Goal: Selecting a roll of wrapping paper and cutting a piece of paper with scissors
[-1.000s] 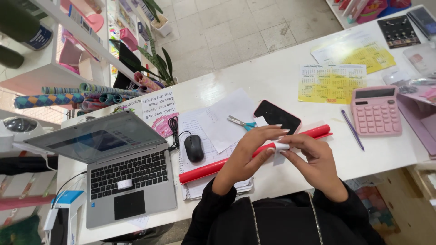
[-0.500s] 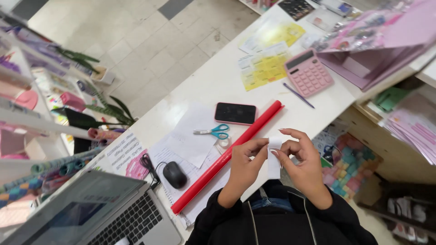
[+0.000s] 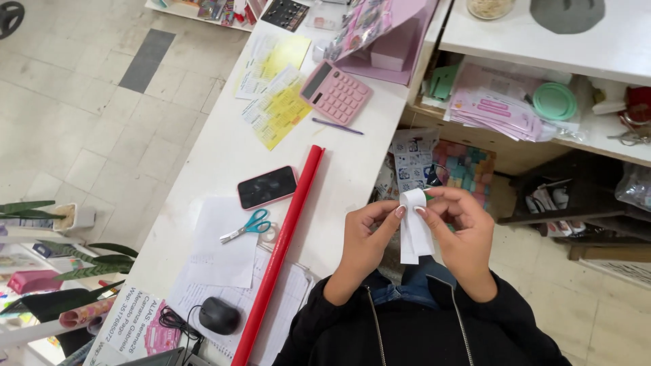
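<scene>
Both hands hold a small folded strip of white paper (image 3: 413,230) in front of my body, just off the counter's edge. My left hand (image 3: 366,237) pinches its upper left side and my right hand (image 3: 461,230) pinches the top right, fingertips nearly meeting. The paper hangs down between them. A long red roll of wrapping paper (image 3: 285,244) lies on the white counter (image 3: 217,149) to the left of my hands.
On the counter lie a pink-cased phone (image 3: 268,187), teal-handled scissors (image 3: 247,226), a black mouse (image 3: 218,315), white sheets (image 3: 220,251), yellow leaflets (image 3: 281,112), a pink calculator (image 3: 336,91) and a pen (image 3: 337,126). Shelves with pink papers (image 3: 495,108) stand at right.
The view has swung right, so the laptop is nearly out of sight. My hands have moved off the red roll and lifted the white paper away from the counter.
</scene>
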